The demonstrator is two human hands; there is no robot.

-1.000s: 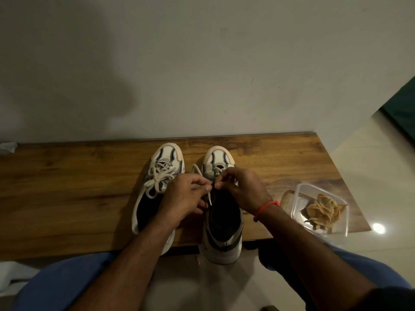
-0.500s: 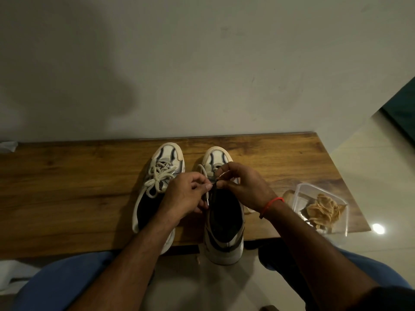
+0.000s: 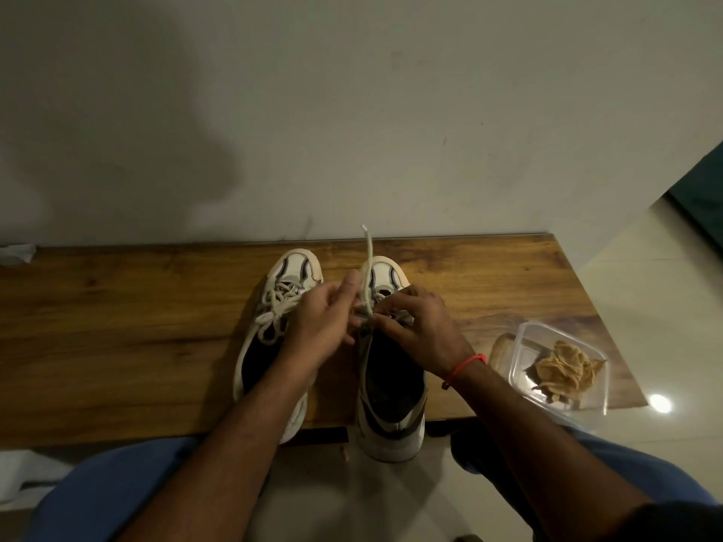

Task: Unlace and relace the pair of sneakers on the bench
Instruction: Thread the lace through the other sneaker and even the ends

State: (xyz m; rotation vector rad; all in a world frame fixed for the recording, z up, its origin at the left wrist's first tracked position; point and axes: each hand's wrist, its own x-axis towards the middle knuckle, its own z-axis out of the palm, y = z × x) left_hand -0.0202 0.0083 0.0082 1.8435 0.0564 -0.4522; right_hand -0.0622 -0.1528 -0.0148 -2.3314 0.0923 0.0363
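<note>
The left shoe (image 3: 278,334) at frame centre is laced and tied. On the right shoe (image 3: 391,369), the left hand (image 3: 319,330) pinches the lace (image 3: 366,264) upward, the right hand (image 3: 420,330) grips the eyelet edge; lacing seems unfinished.

Two sneakers (image 3: 274,346) (image 3: 391,393), two hands (image 3: 321,326) (image 3: 422,330), one plastic box (image 3: 559,369) at the worktop (image 3: 117,326) right edge, one red wristband (image 3: 463,365).

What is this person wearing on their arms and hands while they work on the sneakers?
Both forearms are bare, with no sleeves, gloves, rings or watch in view. The right wrist carries a thin red thread bracelet. The left hand and right hand are bare.
</note>
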